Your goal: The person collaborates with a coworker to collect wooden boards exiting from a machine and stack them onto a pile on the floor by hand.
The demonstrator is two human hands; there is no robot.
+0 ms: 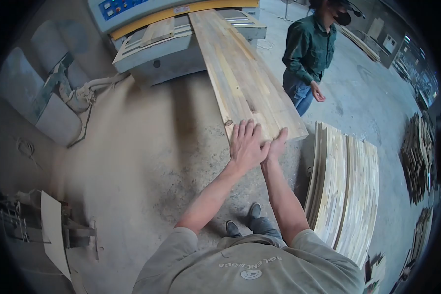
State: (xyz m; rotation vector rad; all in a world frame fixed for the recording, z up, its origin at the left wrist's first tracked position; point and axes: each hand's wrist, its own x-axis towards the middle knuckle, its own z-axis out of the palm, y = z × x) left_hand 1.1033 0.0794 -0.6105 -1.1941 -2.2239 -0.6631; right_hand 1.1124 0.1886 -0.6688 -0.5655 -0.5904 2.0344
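Note:
A long wooden panel (245, 83) of glued strips reaches from the machine (191, 19) at the top toward me, its near end in my hands. My left hand (246, 145) lies on top near that end, fingers stretched out and slightly apart. Beside it, my right hand (277, 147) grips the end edge, thumb on top; its other fingers are hidden underneath. A dark knot (228, 122) marks the panel's left edge close to my left fingers. The far end goes in under the machine's yellow bar (157, 20).
Another person (311, 54) in a green shirt stands right of the panel. A stack of wooden panels (345, 181) sits at my right. A shorter board (158, 32) lies on the machine bed. A hose (81, 93) runs at the left; more lumber (416, 157) is piled far right.

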